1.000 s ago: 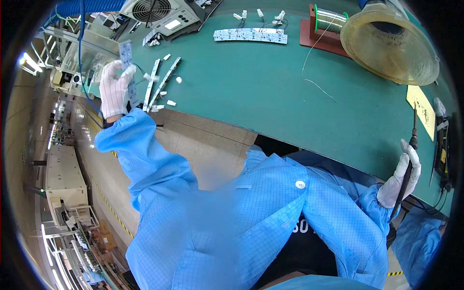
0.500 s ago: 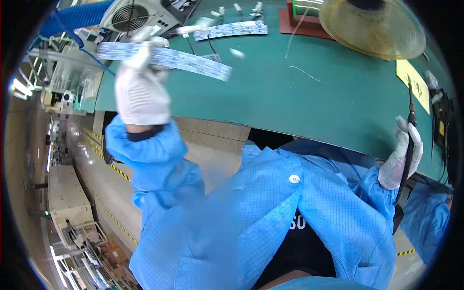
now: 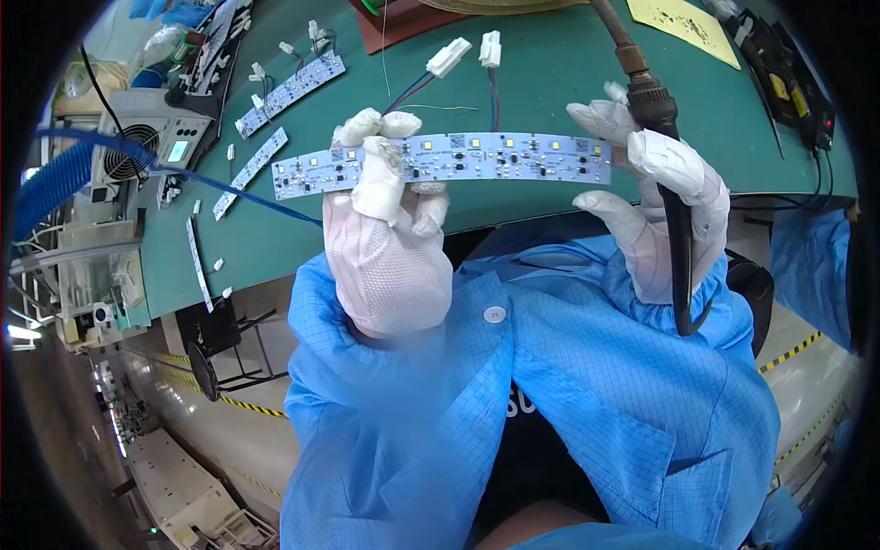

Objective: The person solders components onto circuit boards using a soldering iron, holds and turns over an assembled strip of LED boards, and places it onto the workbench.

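In front of my body, my gloved left hand point(image 3: 385, 252) grips a curved white LED circuit board point(image 3: 495, 159) near its left part. The board's face with small yellow LEDs and black components shows, and it is raised over the table's near edge. Two white connectors point(image 3: 449, 57) on coloured wires stick out beyond its far edge. At the board's right end is my gloved right hand point(image 3: 642, 247), thumb and some fingers apart around that end; contact there is unclear. A soldering iron point(image 3: 654, 105) with a black handle is held in this hand, pointing away from me.
More circuit boards with connectors point(image 3: 291, 92) lie on the green table point(image 3: 532, 87) at the left. A grey fan unit point(image 3: 170, 137) and a blue hose point(image 3: 55, 188) stand behind them. Far right are a yellow sheet point(image 3: 687, 27) and a black device point(image 3: 788, 87).
My left hand has brought the board from the far left to in front of my body. My right hand has moved inward to the board's right end with the soldering iron. The view has shifted.
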The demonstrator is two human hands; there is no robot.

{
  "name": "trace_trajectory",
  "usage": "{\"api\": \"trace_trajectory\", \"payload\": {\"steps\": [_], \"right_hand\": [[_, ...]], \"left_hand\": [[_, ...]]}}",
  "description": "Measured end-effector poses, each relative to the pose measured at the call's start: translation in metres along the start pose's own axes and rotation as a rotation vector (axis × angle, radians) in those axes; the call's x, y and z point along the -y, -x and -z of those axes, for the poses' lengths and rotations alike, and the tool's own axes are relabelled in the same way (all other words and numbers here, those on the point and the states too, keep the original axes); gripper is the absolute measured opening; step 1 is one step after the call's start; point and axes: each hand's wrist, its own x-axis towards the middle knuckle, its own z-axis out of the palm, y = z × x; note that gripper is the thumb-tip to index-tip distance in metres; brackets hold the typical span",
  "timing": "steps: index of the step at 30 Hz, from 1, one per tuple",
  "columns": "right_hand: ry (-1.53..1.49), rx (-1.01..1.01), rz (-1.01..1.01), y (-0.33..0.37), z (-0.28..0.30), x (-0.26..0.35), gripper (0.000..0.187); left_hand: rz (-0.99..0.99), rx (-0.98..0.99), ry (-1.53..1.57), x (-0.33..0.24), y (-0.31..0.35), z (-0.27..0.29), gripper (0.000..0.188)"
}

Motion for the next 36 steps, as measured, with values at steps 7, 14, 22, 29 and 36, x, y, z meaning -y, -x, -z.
{"api": "trace_trajectory", "payload": {"steps": [7, 14, 22, 29, 36], "right_hand": [[-0.06, -0.181, 0.016, -0.003, -0.007, -0.003, 0.036], [-0.283, -0.203, 0.086, -0.002, -0.006, -0.013, 0.041], [-0.34, -0.197, 0.067, 0.0, -0.006, -0.016, 0.05], [-0.291, -0.227, 0.017, 0.003, 0.005, -0.021, 0.052], [-0.28, -0.202, -0.006, 0.007, 0.007, -0.027, 0.055]], "left_hand": [[-0.045, -0.003, -0.06, 0.01, 0.011, -0.009, 0.033], [-0.143, 0.493, 0.079, 0.012, -0.002, 0.027, 0.05], [-0.358, 0.266, -0.338, -0.012, -0.002, 0.044, 0.058], [-0.46, -0.071, -1.471, -0.086, -0.06, 0.139, 0.059], [-0.27, -0.201, -2.115, -0.119, -0.099, 0.242, 0.057]]}}
